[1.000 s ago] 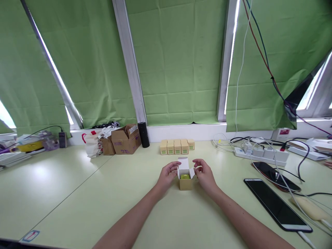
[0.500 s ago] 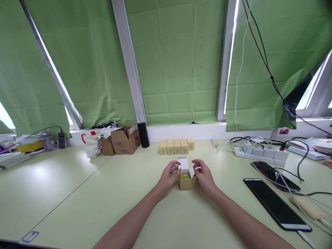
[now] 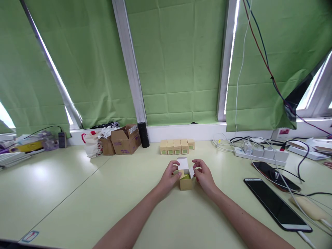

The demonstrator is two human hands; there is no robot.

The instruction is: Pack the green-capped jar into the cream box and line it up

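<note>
A small brown cardboard box (image 3: 185,185) stands upright on the table with its white-lined lid (image 3: 183,164) raised at the back. Inside lies a yellow-green item (image 3: 186,176), partly covered, its kind unclear. From the left, my left hand (image 3: 169,175) grips the box's side, its thumb on the left flap (image 3: 182,173), which leans inward over the opening. On the other side my right hand (image 3: 203,174) has its fingers curled closed against the right flap (image 3: 191,172), which still stands up and outward.
Several small closed boxes (image 3: 177,147) stand in a row behind. At the back left are a larger carton (image 3: 126,140) and a black cylinder (image 3: 143,135). Phones (image 3: 277,204), cables and a power strip (image 3: 260,155) lie right. Another person's fingers (image 3: 328,164) show at the right edge.
The left flap has been folded inward by my left thumb and now covers part of the yellow-green item. My right hand and the box have hardly moved.
</note>
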